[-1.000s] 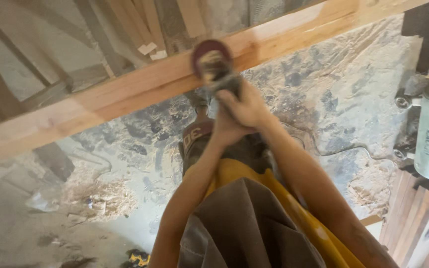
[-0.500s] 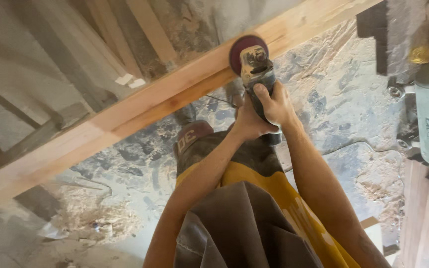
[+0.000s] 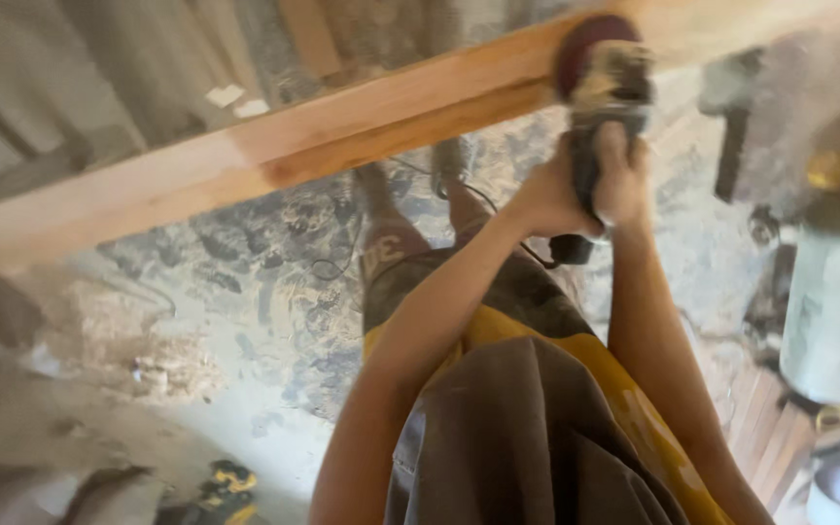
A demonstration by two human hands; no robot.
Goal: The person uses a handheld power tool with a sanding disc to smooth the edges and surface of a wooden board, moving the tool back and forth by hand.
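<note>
A long pale wooden beam runs across the view from lower left to upper right. Both my hands grip a dark angle grinder whose dark red sanding disc rests on the beam near the upper right. My left hand wraps the rear of the tool body. My right hand holds it from the right side, fingers curled over the top. The picture is blurred by motion.
Below lies a sawdust-covered floor with a heap of shavings at left. A pale cylindrical machine part stands at right, wooden boards beside it. A yellow and black tool lies at the bottom. A power cord trails on the floor.
The grinder and both hands have slid to the right along the beam, from its middle toward the upper right end. The view has shifted with them.
</note>
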